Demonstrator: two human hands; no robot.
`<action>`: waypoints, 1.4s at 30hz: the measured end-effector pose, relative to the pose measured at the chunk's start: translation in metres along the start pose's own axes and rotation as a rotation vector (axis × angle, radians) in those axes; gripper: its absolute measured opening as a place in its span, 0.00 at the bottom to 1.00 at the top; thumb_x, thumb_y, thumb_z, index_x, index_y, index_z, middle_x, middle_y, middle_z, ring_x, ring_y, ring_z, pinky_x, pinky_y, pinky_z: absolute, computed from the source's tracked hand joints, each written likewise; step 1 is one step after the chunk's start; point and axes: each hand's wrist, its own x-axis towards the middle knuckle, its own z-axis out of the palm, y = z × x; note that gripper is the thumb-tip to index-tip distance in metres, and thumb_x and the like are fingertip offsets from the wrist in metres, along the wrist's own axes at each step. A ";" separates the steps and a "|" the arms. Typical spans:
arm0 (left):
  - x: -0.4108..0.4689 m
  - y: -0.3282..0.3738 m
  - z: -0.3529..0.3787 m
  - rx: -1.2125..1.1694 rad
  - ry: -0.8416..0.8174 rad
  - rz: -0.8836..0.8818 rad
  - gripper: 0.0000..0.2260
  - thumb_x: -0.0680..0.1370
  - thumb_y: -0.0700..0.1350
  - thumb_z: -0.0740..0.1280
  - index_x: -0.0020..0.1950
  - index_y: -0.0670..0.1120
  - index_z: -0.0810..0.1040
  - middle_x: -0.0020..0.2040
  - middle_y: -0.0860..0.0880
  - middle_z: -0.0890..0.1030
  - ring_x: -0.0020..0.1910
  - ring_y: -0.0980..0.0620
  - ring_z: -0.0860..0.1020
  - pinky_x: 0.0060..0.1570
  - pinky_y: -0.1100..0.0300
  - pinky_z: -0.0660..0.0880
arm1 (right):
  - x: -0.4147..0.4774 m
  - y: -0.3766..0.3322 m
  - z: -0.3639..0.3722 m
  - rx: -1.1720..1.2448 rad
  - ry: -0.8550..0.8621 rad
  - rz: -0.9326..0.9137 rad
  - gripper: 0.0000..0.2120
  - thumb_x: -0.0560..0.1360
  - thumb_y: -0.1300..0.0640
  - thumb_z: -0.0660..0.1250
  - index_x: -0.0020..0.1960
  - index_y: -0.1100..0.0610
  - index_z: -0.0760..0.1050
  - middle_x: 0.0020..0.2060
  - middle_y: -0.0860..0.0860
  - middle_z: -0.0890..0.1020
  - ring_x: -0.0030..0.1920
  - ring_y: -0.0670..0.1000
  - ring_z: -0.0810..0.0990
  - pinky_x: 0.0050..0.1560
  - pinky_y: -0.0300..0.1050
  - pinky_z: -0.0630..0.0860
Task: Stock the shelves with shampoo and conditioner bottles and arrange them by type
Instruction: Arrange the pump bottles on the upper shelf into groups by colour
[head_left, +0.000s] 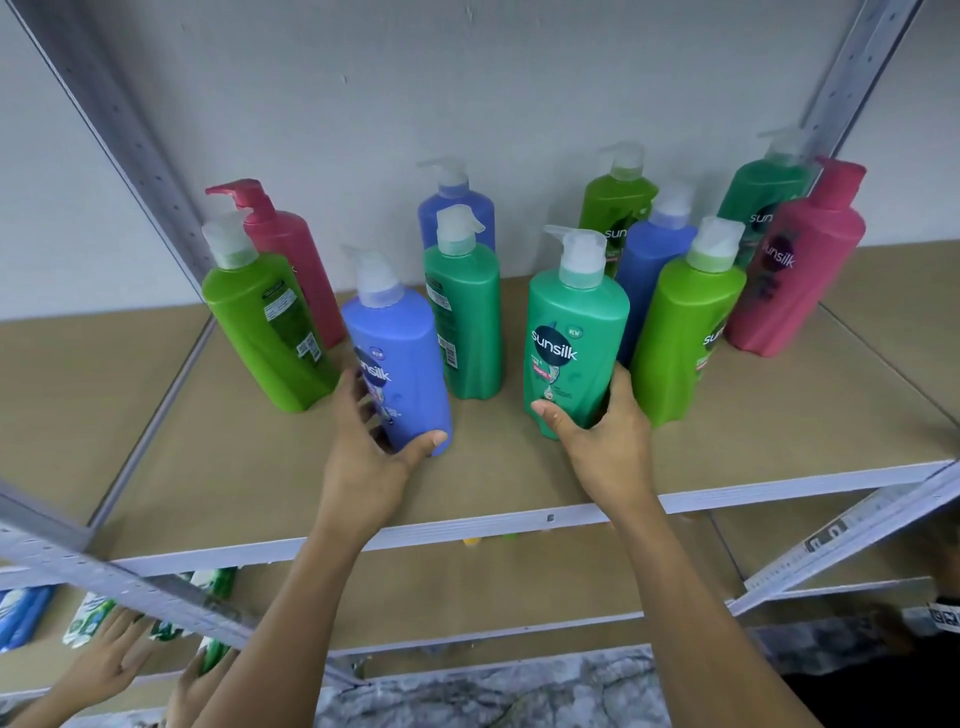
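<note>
My left hand (371, 441) grips the base of a blue pump bottle (400, 358) standing at the front left of the shelf (493, 467). My right hand (597, 431) grips the base of a teal Sunsilk pump bottle (571, 332) at the front middle. Behind them stand a lime green bottle (270, 332), a pink bottle (296, 249), a teal bottle (465, 312) and a blue bottle (457, 208). On the right stand a lime bottle (685, 332), a blue bottle (649, 270), a pink bottle (795, 270) and other green bottles.
Grey metal uprights (119, 135) frame the shelf on both sides, and its white front rail (550, 517) runs below my wrists. On a lower shelf at the left lie blue and green packs (31, 613), where another person's hands (104, 660) reach in.
</note>
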 end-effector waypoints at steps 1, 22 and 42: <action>0.002 0.001 0.002 0.006 -0.016 0.008 0.42 0.68 0.40 0.81 0.73 0.56 0.61 0.65 0.64 0.74 0.60 0.69 0.76 0.50 0.76 0.73 | 0.000 0.000 0.000 -0.009 -0.010 -0.001 0.36 0.67 0.50 0.81 0.70 0.51 0.70 0.58 0.42 0.81 0.56 0.40 0.77 0.51 0.23 0.69; 0.007 -0.012 0.011 0.207 -0.151 0.002 0.41 0.71 0.56 0.78 0.76 0.61 0.56 0.70 0.62 0.73 0.64 0.63 0.75 0.59 0.61 0.73 | -0.013 -0.004 -0.033 0.034 -0.098 -0.077 0.31 0.74 0.56 0.76 0.74 0.52 0.70 0.64 0.46 0.81 0.58 0.41 0.81 0.59 0.39 0.78; -0.005 0.015 0.112 0.155 -0.251 0.052 0.43 0.70 0.59 0.77 0.79 0.55 0.59 0.72 0.56 0.74 0.71 0.58 0.72 0.71 0.51 0.71 | 0.032 0.034 -0.082 -0.058 0.127 0.011 0.47 0.66 0.50 0.82 0.77 0.43 0.60 0.67 0.44 0.77 0.65 0.48 0.77 0.67 0.56 0.75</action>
